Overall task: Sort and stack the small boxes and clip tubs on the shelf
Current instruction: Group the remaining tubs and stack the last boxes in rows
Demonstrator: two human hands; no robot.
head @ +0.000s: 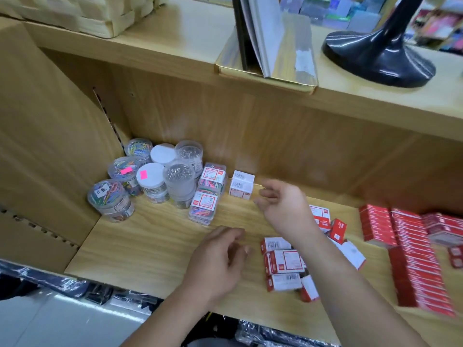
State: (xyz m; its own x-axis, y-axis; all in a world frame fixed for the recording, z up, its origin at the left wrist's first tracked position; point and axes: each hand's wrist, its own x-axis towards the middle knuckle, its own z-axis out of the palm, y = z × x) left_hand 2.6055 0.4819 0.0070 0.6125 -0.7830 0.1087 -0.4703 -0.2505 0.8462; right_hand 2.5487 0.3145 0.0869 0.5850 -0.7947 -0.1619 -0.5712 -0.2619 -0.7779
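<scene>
Holding nothing, left hand (220, 256): fingers loosely curled, poised over bare wood at the front middle of the shelf (150, 246).

Right hand (283, 204): fingers relaxed and slightly bent, nothing in its hold; fingertips just beside the white small box (241, 187), not plainly touching it.

White small box: upright near the back panel, just right of the clear clip cases; barcode label faces up. Whether it is 1 box or 2 stacked cannot be told.

Round clip tubs (150, 179): 7 tops visible, clustered in the back left corner. 3 show coloured clips, 2 show silver clips, 2 have white lids. 2 carry pink stickers.

Clear clip cases (204, 205): 2 rectangular cases of coloured clips with red and white labels, 1 behind the other, touching the tubs' right side.

Loose small boxes (283, 261): red and white, jumbled under and around the right forearm, lying at mixed angles, some on their sides.

Red box rows (413, 259): packed in tidy lines at the right end of the shelf; blurred.

Upper shelf: black stand base (378, 58), grey folders (265, 46) leaning in a gold tray (250, 76), woven basket (75, 13) at the left.
</scene>
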